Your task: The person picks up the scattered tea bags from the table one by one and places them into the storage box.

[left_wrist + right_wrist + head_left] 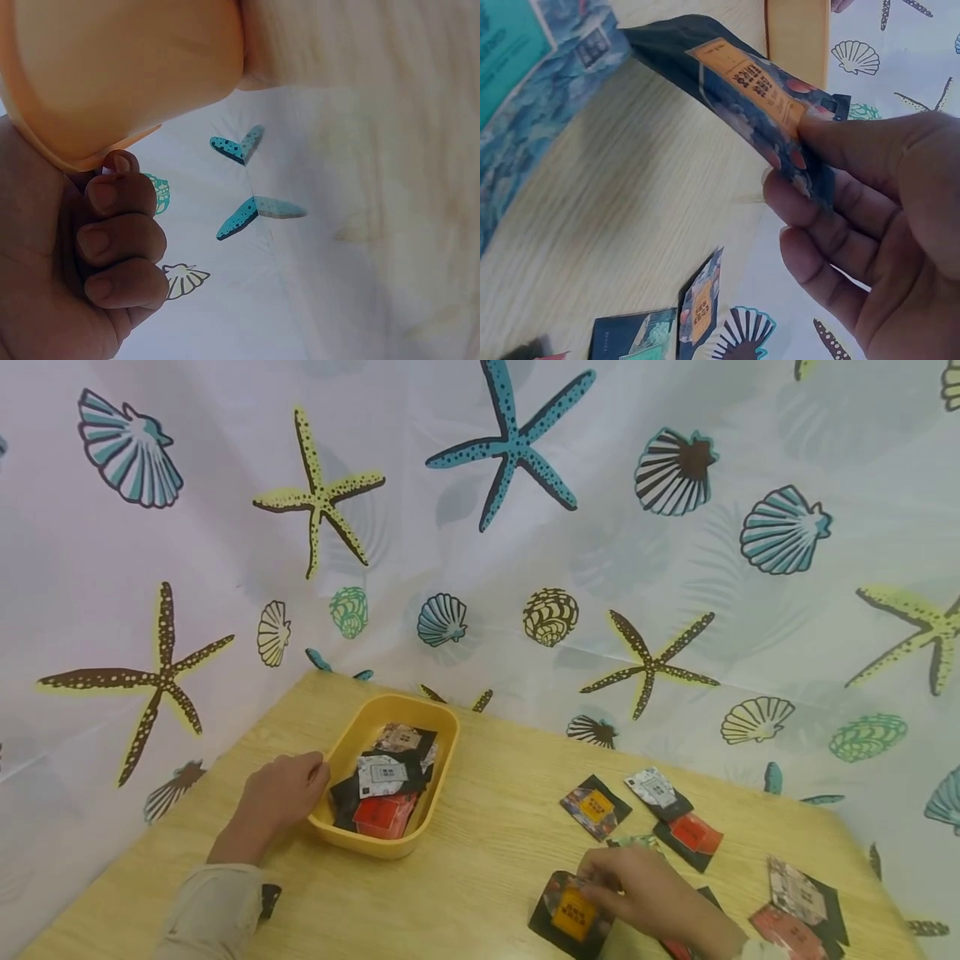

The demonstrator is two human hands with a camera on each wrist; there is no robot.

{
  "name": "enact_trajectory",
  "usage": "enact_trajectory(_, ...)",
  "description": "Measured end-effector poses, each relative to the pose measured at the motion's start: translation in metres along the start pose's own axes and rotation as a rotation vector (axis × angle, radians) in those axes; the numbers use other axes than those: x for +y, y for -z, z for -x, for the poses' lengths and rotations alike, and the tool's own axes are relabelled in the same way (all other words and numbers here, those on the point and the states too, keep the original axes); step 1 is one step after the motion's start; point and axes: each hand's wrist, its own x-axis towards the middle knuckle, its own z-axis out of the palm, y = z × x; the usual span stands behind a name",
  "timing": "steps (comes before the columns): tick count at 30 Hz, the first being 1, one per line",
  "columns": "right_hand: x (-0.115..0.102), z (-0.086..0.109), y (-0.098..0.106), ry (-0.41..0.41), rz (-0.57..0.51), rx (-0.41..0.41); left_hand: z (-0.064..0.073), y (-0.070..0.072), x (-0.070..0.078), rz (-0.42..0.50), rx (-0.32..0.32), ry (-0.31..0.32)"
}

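Note:
My left hand grips the left rim of a yellow plastic bin, its fingers curled under the edge in the left wrist view. Inside the bin lie several flat sachets, among them a grey-white one and a red one. Away to the right, my right hand pinches a dark sachet with an orange label by one end, between thumb and fingers. In the right wrist view the held sachet is tilted above the wooden table.
More sachets lie on the table around the right hand: one orange-labelled, one white, one red and a pair at the far right. A curtain printed with shells and starfish hangs behind the table.

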Motion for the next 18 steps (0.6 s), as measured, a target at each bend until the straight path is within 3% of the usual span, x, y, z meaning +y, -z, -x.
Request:
enact_trajectory(8,-0.007,-0.01,0.003,-0.054,-0.01,0.018,0.0,-0.001,0.0,0.008,-0.007,0.009)
enact_trajectory(18,-0.018,-0.03,0.001,-0.083,-0.014,0.158,0.0,-0.001,0.0,0.005,-0.004,0.012)
